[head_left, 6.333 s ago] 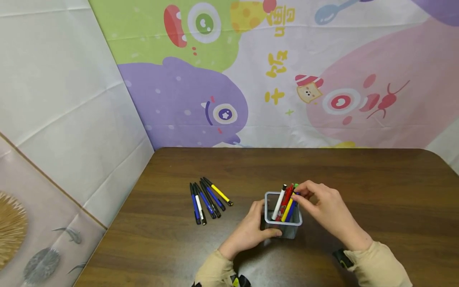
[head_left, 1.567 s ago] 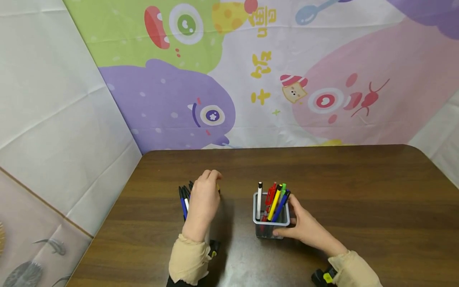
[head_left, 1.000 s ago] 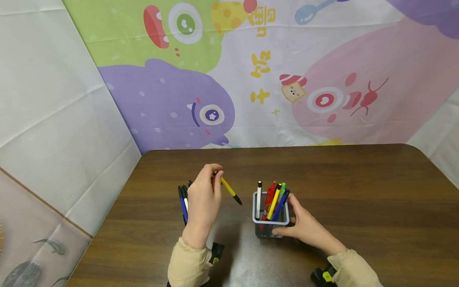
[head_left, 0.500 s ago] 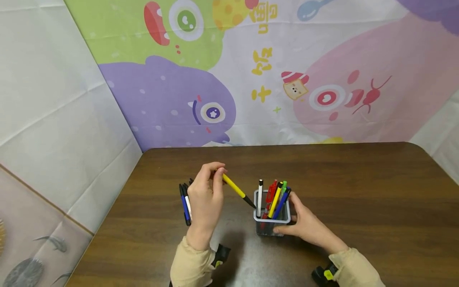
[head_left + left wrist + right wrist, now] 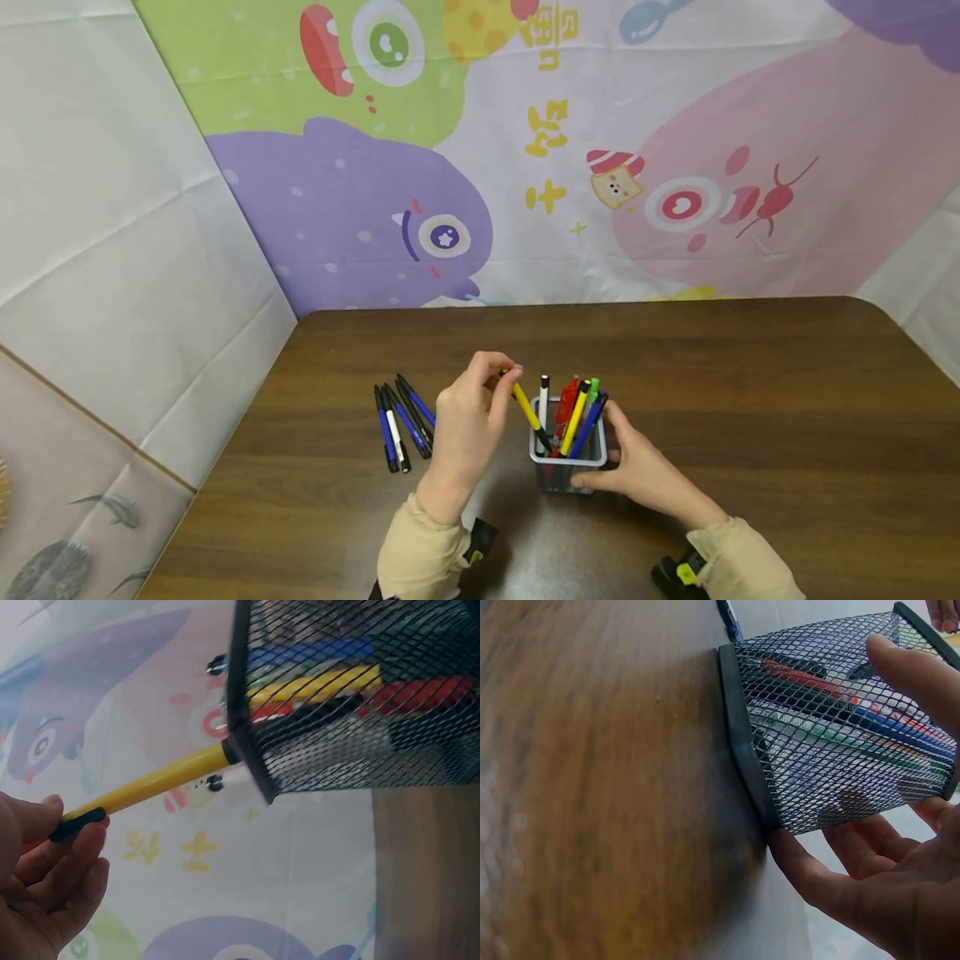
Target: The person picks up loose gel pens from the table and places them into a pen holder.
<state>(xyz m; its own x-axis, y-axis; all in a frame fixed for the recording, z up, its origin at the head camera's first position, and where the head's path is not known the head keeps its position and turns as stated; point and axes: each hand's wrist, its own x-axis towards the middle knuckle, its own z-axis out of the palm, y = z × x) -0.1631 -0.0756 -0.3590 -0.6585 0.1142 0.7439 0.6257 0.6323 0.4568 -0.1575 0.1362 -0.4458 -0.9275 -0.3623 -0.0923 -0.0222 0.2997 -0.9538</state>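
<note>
1. Dark brown wooden bench (image 5: pixel 750 400): we want the cup planted flat on it while the pen drops in, not sliding.
2. Square black wire-mesh pen cup (image 5: pixel 567 454): stands mid-bench, already holding white, red, green, yellow and blue pens; the free gap looks to be at its left side.
3. Right hand (image 5: pixel 637 471): fingers curled round the cup's right and near walls, bracing it; we'd keep that grip firm.
4. Left hand (image 5: pixel 468 421): thumb and fingertips pinch the pen's black top end.
5. Yellow pen with black tip and cap (image 5: pixel 528 408): tilted, tip just inside the cup's left rim. We'd stand it upright, then let go.
6. Loose blue and black pens (image 5: pixel 401 412): lying on the bench left of the left hand.
</note>
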